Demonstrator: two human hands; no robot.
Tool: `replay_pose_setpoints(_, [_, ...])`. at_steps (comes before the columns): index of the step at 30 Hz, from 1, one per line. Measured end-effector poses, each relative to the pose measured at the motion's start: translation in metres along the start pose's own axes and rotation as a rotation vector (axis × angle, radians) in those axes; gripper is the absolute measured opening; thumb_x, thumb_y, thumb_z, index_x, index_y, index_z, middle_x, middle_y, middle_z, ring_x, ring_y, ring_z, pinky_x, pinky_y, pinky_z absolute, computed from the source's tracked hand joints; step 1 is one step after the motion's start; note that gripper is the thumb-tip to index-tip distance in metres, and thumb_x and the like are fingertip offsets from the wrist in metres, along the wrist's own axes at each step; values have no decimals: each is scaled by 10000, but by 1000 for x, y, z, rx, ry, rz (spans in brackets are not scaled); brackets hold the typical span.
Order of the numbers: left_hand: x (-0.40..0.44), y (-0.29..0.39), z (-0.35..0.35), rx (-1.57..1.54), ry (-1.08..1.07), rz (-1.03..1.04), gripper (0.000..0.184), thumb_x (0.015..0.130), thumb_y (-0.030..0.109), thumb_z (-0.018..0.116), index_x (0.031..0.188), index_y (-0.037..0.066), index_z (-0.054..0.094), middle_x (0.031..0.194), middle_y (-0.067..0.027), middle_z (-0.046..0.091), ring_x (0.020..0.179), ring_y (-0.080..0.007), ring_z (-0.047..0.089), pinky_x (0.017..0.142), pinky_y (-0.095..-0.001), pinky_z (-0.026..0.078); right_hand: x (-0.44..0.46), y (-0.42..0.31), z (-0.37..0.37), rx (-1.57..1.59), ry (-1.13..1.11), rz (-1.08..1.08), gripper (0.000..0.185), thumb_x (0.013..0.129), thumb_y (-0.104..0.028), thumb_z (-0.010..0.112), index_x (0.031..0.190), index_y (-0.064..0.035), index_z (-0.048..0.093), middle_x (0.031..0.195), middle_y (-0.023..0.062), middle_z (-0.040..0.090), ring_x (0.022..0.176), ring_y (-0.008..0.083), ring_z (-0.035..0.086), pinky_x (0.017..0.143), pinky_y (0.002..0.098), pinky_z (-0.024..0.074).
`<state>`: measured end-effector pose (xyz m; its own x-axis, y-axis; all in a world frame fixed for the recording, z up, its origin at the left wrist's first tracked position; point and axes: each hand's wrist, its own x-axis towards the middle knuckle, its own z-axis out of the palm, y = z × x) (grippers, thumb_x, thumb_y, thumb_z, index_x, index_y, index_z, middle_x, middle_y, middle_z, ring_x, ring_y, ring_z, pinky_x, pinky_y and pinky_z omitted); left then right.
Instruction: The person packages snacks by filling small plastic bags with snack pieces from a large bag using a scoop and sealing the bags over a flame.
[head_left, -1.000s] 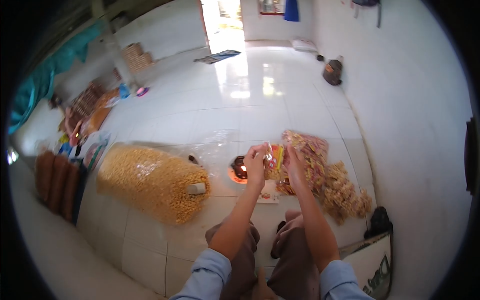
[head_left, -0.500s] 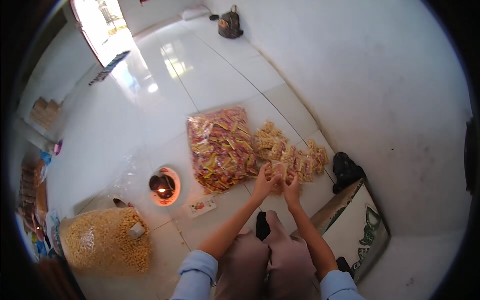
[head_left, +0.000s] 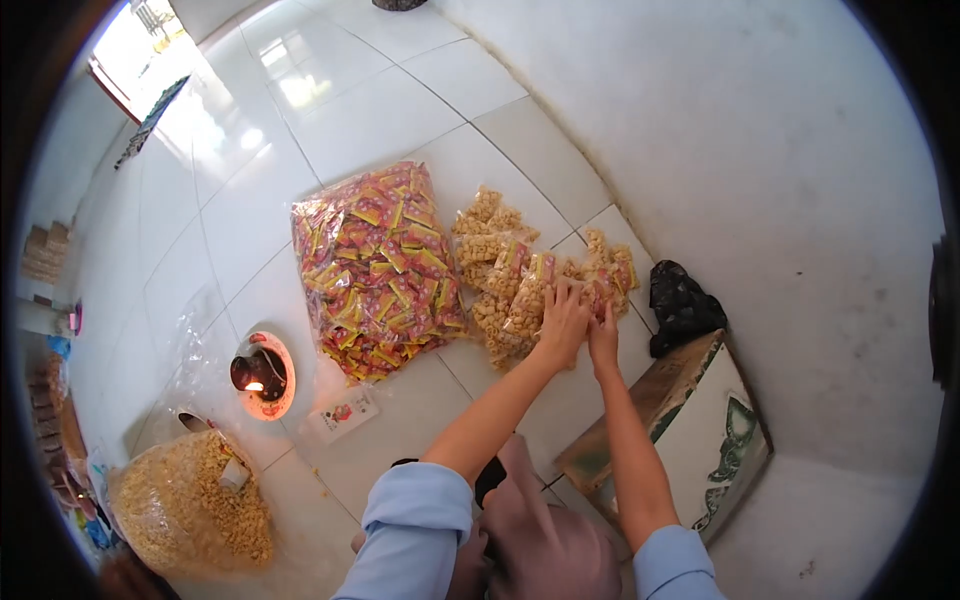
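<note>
Large clear plastic sack of red-and-yellow sachets (head_left: 380, 270) is lying on white tiles, left of the pile of clear, snack-filled packets (head_left: 510, 300). Orange-rimmed plate (head_left: 286, 378) is bearing 1 lit flame (head_left: 254, 387). Crumpled black plastic bag (head_left: 685, 305) is sitting right of the pile, crowding that side. 2 hands are working close together at the pile: left hand (head_left: 565, 325) touching packets, fingers part-spread; right hand (head_left: 603, 338) half-curling beside it. Firm hold: cannot tell for either.
</note>
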<state>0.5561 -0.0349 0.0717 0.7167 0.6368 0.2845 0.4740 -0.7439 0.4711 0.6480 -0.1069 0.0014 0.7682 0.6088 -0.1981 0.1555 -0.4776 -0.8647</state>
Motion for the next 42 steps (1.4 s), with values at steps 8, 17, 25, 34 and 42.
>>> replay_pose_setpoints(8, [-41, -59, -87, -151, 142, 0, 155, 673, 82, 601, 827, 64, 594, 997, -81, 501, 946, -281, 440, 785, -400, 369, -61, -46, -3, -287, 232, -130, 308, 846, -179, 475, 1128, -56, 474, 1198, 160, 383, 1141, 303, 341, 933, 388, 303])
replay_pose_setpoints(17, [-265, -134, -186, -347, 359, -623, 105, 737, 121, 618, 820, 57, 623, 771, -73, 598, 691, -190, 569, 706, -316, 447, -168, -42, 42, -132, -177, -241, 146, 812, -37, 463, 863, -42, 599, 956, 111, 499, 831, 226, 551, 718, 308, 446])
replay_pose_setpoints(25, [-447, -115, -226, -315, 496, -1185, 152, 778, 155, 579, 892, 81, 648, 796, -90, 644, 711, -184, 614, 657, -294, 476, -233, -64, 111, 2, -614, -252, 161, 817, -30, 443, 872, -11, 594, 775, 90, 600, 636, 160, 589, 600, 275, 475])
replay_pose_setpoints(34, [-493, -145, -219, -394, 578, -1355, 146, 775, 153, 583, 873, 56, 632, 796, -96, 642, 743, -196, 621, 686, -306, 479, -276, -122, 221, -256, -1086, -572, 121, 804, -54, 474, 853, -27, 581, 770, 123, 601, 679, 226, 595, 637, 311, 475])
replay_pose_setpoints(42, [-474, -236, -172, -386, 855, -1477, 206, 745, 155, 636, 901, 30, 585, 839, -112, 631, 734, -212, 616, 674, -318, 477, -311, -110, 330, -439, -1203, -1086, 230, 750, -134, 614, 923, -25, 509, 916, 137, 500, 843, 290, 536, 716, 349, 445])
